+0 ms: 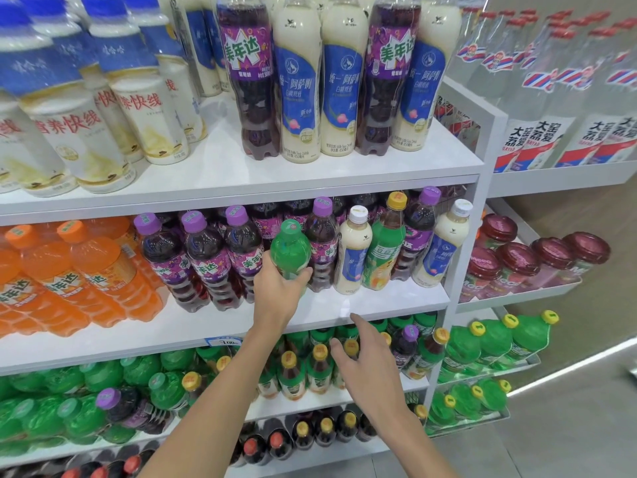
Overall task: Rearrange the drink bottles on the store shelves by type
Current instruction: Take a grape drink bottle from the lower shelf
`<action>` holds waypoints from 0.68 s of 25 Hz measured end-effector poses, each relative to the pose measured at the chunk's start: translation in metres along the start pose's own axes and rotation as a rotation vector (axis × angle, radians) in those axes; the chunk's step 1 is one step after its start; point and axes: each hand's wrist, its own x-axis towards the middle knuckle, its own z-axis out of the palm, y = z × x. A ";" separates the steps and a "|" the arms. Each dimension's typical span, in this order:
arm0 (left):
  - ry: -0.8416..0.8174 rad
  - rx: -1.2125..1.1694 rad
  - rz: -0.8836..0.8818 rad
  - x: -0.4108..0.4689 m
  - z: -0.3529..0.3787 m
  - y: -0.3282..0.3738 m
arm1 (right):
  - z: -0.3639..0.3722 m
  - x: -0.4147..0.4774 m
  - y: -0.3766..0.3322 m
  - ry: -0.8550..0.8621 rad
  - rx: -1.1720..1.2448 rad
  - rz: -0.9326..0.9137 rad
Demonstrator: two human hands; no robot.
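Observation:
My left hand (279, 288) grips a green soda bottle (289, 248) by its body, among the purple grape soda bottles (206, 257) on the second shelf. My right hand (365, 367) hovers open, fingers spread, in front of the third shelf's yellow-capped tea bottles (319, 370). On the second shelf, right of the green bottle, stand a white milk tea bottle (353, 250), a green-labelled tea bottle (384, 243), a purple bottle (418, 229) and another milk tea bottle (441, 243). The top shelf mixes purple soda (251, 81) and milk tea bottles (300, 84).
Orange soda bottles (69, 274) fill the second shelf's left side. Green soda bottles (69, 408) crowd the third shelf, with one purple bottle (134, 408) lying among them. A side rack (537, 291) at the right holds red-lidded cups, clear bottles and green bottles. The white shelf edge (241, 326) runs in front.

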 end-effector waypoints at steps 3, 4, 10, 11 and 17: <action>-0.019 -0.017 0.012 -0.004 -0.003 -0.002 | -0.003 0.002 -0.001 -0.005 0.023 -0.003; -0.009 -0.016 0.025 -0.007 -0.004 -0.003 | -0.004 0.003 -0.001 -0.008 0.030 -0.002; -0.074 -0.227 0.009 -0.023 -0.016 -0.002 | -0.005 0.003 0.001 -0.007 0.044 0.010; -0.104 -0.279 -0.010 -0.025 -0.017 0.000 | -0.005 0.003 0.001 -0.009 0.046 0.011; -0.184 -0.451 -0.161 -0.031 -0.023 0.004 | -0.008 0.001 0.007 -0.028 0.063 0.013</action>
